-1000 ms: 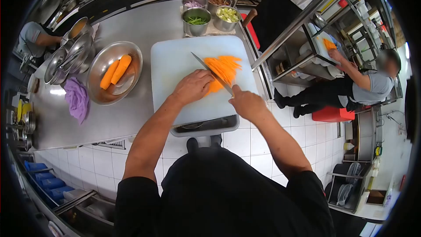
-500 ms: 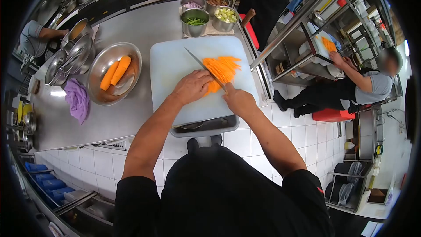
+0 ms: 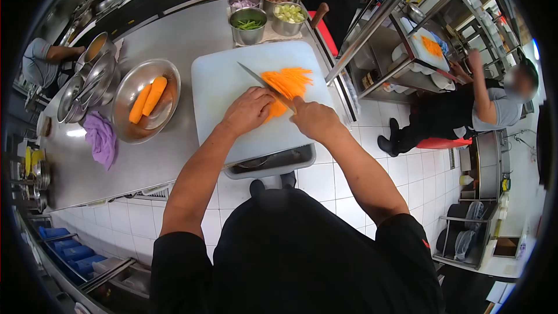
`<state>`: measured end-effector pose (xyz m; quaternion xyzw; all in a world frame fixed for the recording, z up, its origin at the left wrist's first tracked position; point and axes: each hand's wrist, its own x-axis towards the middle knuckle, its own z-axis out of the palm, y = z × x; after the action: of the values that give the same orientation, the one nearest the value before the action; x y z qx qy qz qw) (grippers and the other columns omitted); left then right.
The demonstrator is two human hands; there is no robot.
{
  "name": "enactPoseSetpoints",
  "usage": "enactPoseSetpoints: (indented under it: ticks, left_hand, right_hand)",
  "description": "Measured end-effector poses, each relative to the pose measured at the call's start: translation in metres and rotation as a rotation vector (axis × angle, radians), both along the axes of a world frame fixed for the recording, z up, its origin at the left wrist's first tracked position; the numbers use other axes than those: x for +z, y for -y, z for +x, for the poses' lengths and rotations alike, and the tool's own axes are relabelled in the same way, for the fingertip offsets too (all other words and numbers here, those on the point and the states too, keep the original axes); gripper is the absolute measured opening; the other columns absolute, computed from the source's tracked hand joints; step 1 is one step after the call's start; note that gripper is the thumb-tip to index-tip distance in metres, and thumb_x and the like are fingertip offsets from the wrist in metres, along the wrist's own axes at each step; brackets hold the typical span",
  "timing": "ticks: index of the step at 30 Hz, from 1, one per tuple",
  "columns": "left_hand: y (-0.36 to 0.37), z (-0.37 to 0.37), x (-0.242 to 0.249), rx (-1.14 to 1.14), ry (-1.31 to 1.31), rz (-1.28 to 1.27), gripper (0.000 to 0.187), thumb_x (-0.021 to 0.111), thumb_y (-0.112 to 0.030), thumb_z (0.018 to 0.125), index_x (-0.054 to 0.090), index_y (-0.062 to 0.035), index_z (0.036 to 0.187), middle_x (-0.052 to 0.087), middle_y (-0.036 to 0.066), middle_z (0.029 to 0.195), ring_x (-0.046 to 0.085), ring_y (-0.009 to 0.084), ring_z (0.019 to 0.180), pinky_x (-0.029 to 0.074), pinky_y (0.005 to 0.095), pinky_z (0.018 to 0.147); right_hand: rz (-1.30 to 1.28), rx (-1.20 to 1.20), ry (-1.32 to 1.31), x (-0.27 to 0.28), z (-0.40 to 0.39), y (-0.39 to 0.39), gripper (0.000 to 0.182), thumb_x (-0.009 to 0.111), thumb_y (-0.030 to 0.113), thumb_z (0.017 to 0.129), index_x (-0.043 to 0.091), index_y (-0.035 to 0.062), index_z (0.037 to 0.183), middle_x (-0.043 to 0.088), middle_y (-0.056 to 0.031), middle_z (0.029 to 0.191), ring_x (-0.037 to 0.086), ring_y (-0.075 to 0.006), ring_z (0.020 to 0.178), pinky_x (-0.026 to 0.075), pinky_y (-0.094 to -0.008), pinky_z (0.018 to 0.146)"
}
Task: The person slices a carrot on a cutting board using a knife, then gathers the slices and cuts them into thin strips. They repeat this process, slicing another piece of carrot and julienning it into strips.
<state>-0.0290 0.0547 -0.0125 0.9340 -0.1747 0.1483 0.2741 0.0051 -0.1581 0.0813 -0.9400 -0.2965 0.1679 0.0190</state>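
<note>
On a white cutting board lies a heap of orange carrot strips. My right hand is closed round the handle of a knife, whose blade points up and to the left across the board. Beside the blade, my left hand presses curled fingers on carrot slices; its fingertips are partly hidden. To the left, a steel bowl holds two peeled whole carrots.
Steel pots of chopped green vegetable, pale cubes and other cut food stand behind the board. A purple cloth and stacked bowls are at left. One co-worker stands at right, another at far left.
The view has shifted a little, with both hands still at the carrot. The co-worker at right has raised a hand away from the other board. The person behind the table shows less.
</note>
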Motion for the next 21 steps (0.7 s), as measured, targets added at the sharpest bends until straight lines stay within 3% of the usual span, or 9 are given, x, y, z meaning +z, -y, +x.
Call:
enactPoseSetpoints:
  ticks: [3,8,13,17,21]
  left_hand:
    - [-0.002,-0.002,-0.003,0.017,0.002,0.011,0.022,0.063,-0.010,0.090,0.071,-0.0056,0.109,0.065,0.007,0.124,0.059,0.0276,0.119,0.050,0.0391,0.103]
    - [-0.003,-0.002,-0.006,0.014,0.040,-0.006,0.021,0.064,-0.010,0.089,0.071,-0.0061,0.109,0.065,0.007,0.123,0.062,0.0278,0.116,0.052,0.0397,0.099]
    - [0.000,-0.002,-0.004,0.049,0.016,-0.044,0.020,0.065,-0.010,0.088,0.071,-0.0076,0.108,0.066,0.007,0.123,0.064,0.0279,0.114,0.054,0.0394,0.096]
    - [-0.004,-0.003,-0.007,0.028,0.061,-0.026,0.019,0.066,-0.009,0.088,0.071,-0.0081,0.107,0.066,0.006,0.122,0.064,0.0277,0.114,0.055,0.0392,0.096]
    - [0.000,-0.005,-0.011,0.026,0.086,-0.027,0.020,0.066,-0.008,0.088,0.071,-0.0075,0.107,0.067,0.006,0.121,0.064,0.0275,0.113,0.055,0.0389,0.096]
  right_hand:
    - [-0.021,-0.011,-0.002,0.014,-0.017,0.013,0.036,0.064,0.031,0.099,0.051,0.0042,0.118,0.074,-0.0204,0.090,0.074,-0.0410,0.088,0.059,-0.0497,0.077]
    - [0.088,-0.021,0.021,-0.031,-0.001,0.005,0.035,0.065,0.030,0.098,0.051,0.0048,0.118,0.074,-0.0200,0.089,0.074,-0.0408,0.086,0.058,-0.0511,0.076]
    - [0.000,0.009,0.025,0.009,-0.012,0.009,0.033,0.065,0.029,0.098,0.051,0.0040,0.115,0.074,-0.0198,0.087,0.074,-0.0400,0.085,0.058,-0.0504,0.074]
    - [0.032,-0.017,0.013,-0.030,-0.011,0.009,0.034,0.064,0.030,0.098,0.053,0.0031,0.116,0.074,-0.0199,0.091,0.074,-0.0394,0.088,0.059,-0.0496,0.076]
    - [0.030,0.003,0.023,-0.023,0.001,-0.001,0.036,0.065,0.030,0.098,0.051,0.0032,0.118,0.075,-0.0189,0.090,0.075,-0.0385,0.088,0.059,-0.0492,0.077]
